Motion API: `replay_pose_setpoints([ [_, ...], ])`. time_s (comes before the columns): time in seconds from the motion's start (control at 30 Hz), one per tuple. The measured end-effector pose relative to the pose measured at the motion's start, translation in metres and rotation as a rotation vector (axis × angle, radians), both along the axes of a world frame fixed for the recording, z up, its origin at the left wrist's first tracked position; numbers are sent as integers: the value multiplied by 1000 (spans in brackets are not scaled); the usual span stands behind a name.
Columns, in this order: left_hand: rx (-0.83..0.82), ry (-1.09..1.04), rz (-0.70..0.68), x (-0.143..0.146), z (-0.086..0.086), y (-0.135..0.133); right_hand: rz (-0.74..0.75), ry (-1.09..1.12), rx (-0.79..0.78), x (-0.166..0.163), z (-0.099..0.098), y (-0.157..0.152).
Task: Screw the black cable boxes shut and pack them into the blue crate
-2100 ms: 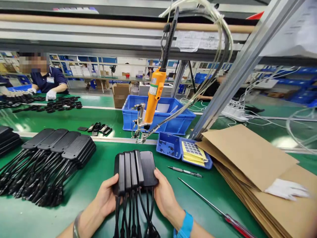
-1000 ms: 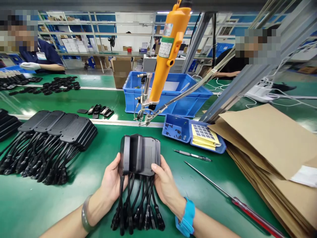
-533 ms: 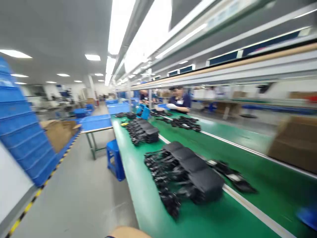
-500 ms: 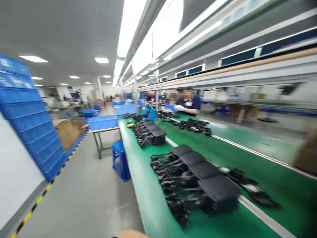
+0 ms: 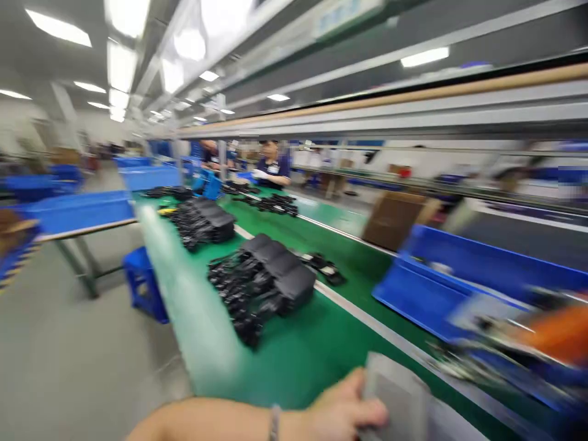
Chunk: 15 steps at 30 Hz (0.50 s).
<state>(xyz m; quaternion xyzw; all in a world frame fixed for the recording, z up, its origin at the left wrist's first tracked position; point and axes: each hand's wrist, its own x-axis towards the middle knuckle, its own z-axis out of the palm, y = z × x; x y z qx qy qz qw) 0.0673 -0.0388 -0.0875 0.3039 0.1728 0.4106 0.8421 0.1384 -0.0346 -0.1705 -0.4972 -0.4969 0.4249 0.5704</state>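
The picture is smeared by motion. My left hand [image 5: 337,413] comes in at the bottom edge with a bracelet on its wrist. Its thumb and fingers are closed on a blurred stack of black adapters [image 5: 397,398] over the green belt [image 5: 298,349]. My right hand is out of the picture. On the belt to the left of my hand lies a pile of black adapters with cables [image 5: 275,275], and farther along lies a second pile [image 5: 206,220].
A blue bin [image 5: 441,288] stands at the right, with a blurred orange screwdriver [image 5: 560,334] beside it. A cardboard box [image 5: 395,217] sits behind the belt. A blue stool [image 5: 142,282] and a blue-topped table [image 5: 78,211] stand in the aisle. A co-worker [image 5: 273,171] works far down the line.
The view has swung back to the right from the aisle towards the bench. My left hand and the held adapters have come back into the picture at the bottom.
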Motion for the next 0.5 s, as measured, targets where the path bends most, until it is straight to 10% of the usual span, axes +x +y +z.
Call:
replay_pose_setpoints([
  [0.17, -74, -78, -47, -5, 8, -6, -365, 385, -201, 69, 18, -88],
  [0.27, -57, -83, -95, -14, 7, -3, -325, 709, -226, 72, 32, -93],
  [0.5, 11, -5, -127, -16, 2, -4, -208, 726, -217, 74, 33, -87],
])
